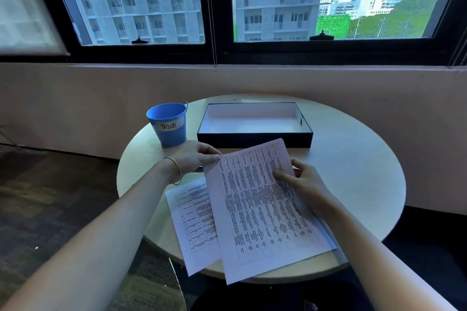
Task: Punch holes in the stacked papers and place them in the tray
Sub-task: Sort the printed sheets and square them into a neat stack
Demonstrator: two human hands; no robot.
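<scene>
A thin stack of printed papers [257, 204] is held tilted above the round table, its lower edge hanging past the table's near rim. My left hand [195, 158] pinches the stack's upper left corner. My right hand [300, 184] grips its right edge, thumb on top. More printed sheets [192, 217] lie flat on the table under and to the left of the held stack. A dark tray [255, 137] with a white inside stands empty just beyond the papers. No hole punch is in view.
A blue bucket [168, 124] labelled "Trash" stands left of the tray, close to my left hand. The round light table [353, 174] sits against a low wall below windows. Dark floor lies to the left.
</scene>
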